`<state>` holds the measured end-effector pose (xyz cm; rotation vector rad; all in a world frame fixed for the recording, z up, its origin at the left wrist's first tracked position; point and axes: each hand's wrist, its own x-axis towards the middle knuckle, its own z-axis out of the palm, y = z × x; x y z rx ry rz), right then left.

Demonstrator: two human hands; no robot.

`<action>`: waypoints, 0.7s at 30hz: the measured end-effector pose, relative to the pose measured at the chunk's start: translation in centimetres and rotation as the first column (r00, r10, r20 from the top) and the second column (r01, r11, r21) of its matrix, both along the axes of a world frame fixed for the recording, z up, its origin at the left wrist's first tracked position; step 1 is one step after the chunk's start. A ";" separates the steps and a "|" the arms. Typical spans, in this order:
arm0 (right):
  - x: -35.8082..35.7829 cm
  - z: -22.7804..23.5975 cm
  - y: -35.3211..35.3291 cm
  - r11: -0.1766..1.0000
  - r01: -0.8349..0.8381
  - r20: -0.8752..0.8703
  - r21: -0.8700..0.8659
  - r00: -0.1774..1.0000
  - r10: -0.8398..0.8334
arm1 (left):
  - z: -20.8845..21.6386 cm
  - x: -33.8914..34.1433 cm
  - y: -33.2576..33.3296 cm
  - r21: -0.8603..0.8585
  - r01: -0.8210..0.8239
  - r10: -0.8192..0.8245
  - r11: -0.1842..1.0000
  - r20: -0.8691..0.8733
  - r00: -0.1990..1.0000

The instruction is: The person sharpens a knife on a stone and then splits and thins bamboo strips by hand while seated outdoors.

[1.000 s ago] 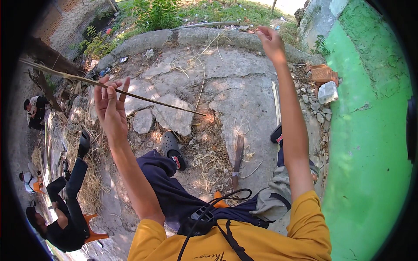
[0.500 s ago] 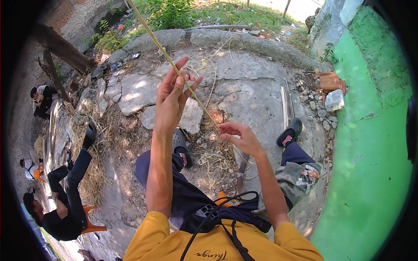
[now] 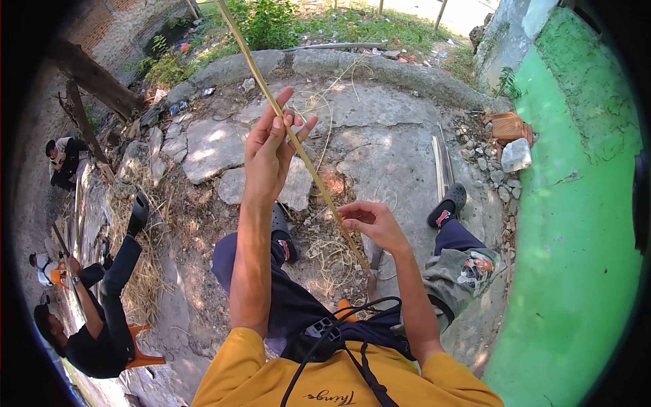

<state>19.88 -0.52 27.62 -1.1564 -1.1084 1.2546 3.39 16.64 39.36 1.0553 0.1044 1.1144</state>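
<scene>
A long, thin, pale yellow-green strip point(image 3: 313, 171), bamboo by its look, slants from the top of the view down between my legs. My left hand point(image 3: 268, 152) grips it partway along, thumb pressed on it and the other fingers partly spread. Lower down, the thumb and fingertips of my right hand point(image 3: 374, 225) pinch the same strip near its lower part. Below the right hand lies a narrow, flat grey thing point(image 3: 375, 261), partly hidden, its kind unclear. Curly pale shavings point(image 3: 332, 258) are scattered on the ground between my feet.
Several pale strips point(image 3: 442, 166) lie beside my right shoe point(image 3: 449, 205). A green wall point(image 3: 576, 258) stands to the right, with rubble and a white block point(image 3: 517, 155) along it. At left, a person in black point(image 3: 95, 346) sits on an orange chair point(image 3: 144, 356); others sit farther back.
The strip has turned to show a broader face and its lower end has shifted. My right hand has moved slightly downward along it. The seated person at left has raised an arm.
</scene>
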 end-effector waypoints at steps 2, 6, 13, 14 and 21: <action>-0.2 -0.1 0.1 1.000 0.024 -0.010 -0.014 1.000 -0.024 | -0.1 0.0 0.0 0.000 0.005 -0.005 1.000 0.001 1.000; -0.7 -0.6 0.5 0.998 0.070 0.045 -0.003 0.997 -0.070 | -0.1 -0.1 0.0 -0.012 0.001 -0.001 1.000 0.002 1.000; -1.6 -2.3 1.2 0.971 0.230 0.131 0.056 0.963 -0.236 | -0.4 -0.6 0.4 0.001 -0.006 0.006 1.000 -0.019 1.000; -1.8 -2.5 1.3 0.952 0.298 0.114 0.067 0.946 -0.304 | -0.6 -0.6 0.5 -0.004 -0.015 0.015 1.000 -0.038 0.999; -1.7 -3.5 2.8 0.876 0.481 -0.146 0.030 0.869 -0.472 | -0.4 0.2 -0.3 0.026 -0.101 0.104 0.995 -0.187 0.977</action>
